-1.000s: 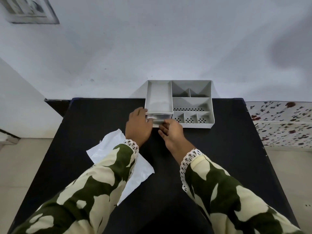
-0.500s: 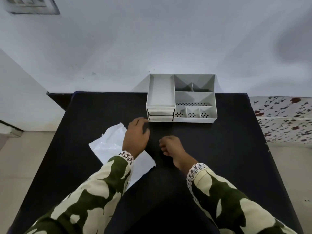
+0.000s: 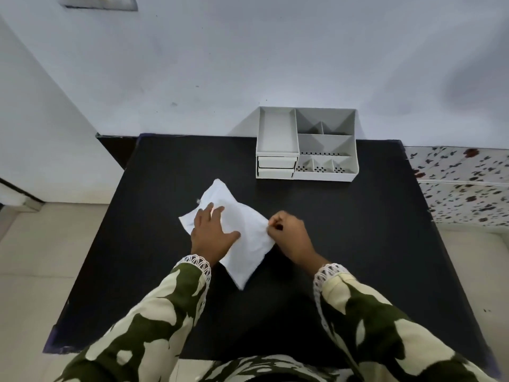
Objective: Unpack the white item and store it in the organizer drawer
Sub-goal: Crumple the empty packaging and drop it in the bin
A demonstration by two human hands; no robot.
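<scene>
A crumpled white plastic package (image 3: 245, 238) lies on the black table (image 3: 344, 244), in front of me. My left hand (image 3: 212, 232) rests flat on its left part, fingers spread. My right hand (image 3: 289, 235) pinches the package's right edge with closed fingers. The grey desk organizer (image 3: 305, 143) stands at the table's far edge against the wall. Its two small drawers (image 3: 276, 167) on the left front are pushed in. What is inside the package cannot be seen.
The organizer has a long tray on top left and several open compartments on the right. A white wall rises behind the table. A speckled surface (image 3: 465, 186) borders the table on the right. Pale floor tiles lie to the left.
Both hands drew back from the organizer's drawers, which went from pulled out to pushed in. The hands then settled on the white package, which now lies nearer the table's middle.
</scene>
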